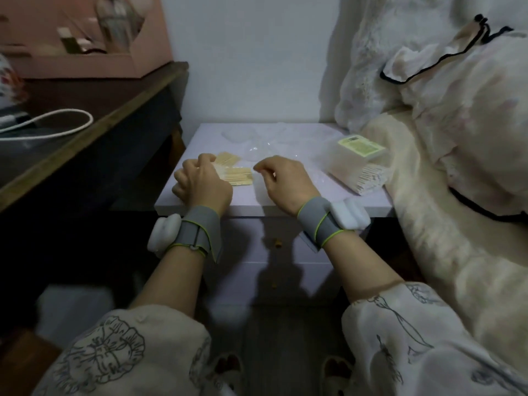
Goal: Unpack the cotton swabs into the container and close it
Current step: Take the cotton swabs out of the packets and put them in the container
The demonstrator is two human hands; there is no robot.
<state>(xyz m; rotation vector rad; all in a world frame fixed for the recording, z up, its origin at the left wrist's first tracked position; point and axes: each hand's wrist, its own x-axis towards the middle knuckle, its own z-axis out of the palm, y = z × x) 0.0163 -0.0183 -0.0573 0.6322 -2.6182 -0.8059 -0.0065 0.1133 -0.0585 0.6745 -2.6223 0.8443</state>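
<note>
On the pale lilac nightstand [285,201] lies a packet of wooden-stemmed cotton swabs [238,175] in clear wrap. My left hand [201,182] grips its left end with curled fingers. My right hand [281,182] pinches the clear wrap at the packet's right end. A second bundle of swabs [228,158] lies just behind the left hand. To the right sits a clear rectangular container [357,167], with a yellow-green label on its lid and swabs showing inside.
Crumpled clear plastic [257,144] lies at the back of the nightstand. A dark wooden table [94,121] with a white cable [57,121] stands on the left. Bedding and a cream blanket [443,167] press against the nightstand's right side.
</note>
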